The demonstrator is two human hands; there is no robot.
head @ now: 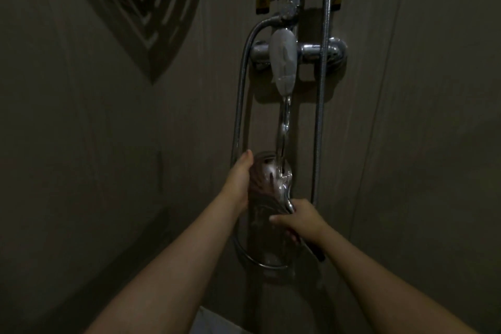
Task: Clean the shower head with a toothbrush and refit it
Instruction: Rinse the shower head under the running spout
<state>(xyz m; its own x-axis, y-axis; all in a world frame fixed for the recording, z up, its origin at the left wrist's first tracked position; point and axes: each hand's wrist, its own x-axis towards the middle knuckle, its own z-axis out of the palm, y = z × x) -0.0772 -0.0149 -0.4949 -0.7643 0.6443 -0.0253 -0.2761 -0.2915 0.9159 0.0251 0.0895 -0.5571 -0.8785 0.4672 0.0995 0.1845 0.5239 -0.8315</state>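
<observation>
Head view shows the right hand (301, 221), fingers (282, 218) clenched around the handle of the shower head (271, 179). Just above and to their left, the left hand (240, 179) grasps the rim of its round face. A stream of water (283, 130) falls onto the face between the two hands, from the tap spout (283, 62) well above them. A metal hose (240, 95) loops up past the left fingers. I cannot make out a toothbrush in the dim light.
</observation>
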